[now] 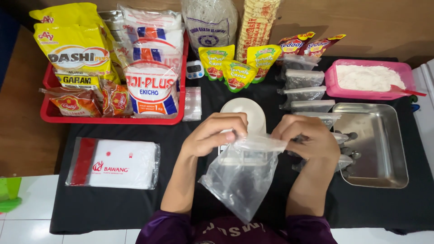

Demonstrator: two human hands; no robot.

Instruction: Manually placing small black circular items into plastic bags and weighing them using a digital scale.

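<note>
Both my hands hold a small clear plastic bag (242,176) by its top edge, above the black cloth. My left hand (212,133) pinches the left end of the bag's mouth, and my right hand (307,135) pinches the right end. The bag hangs down between my forearms, with something dark showing through it. Behind my hands sits a small white round scale (251,110). A row of filled clear bags with dark contents (303,81) lies to the right of it.
A red basket (113,118) of seasoning packets stands back left. Flat clear bags in a red-striped white pack (117,163) lie front left. A steel tray (379,144) and a pink tub of white powder (368,79) sit right. Yellow-green sauce pouches (237,63) stand at the back.
</note>
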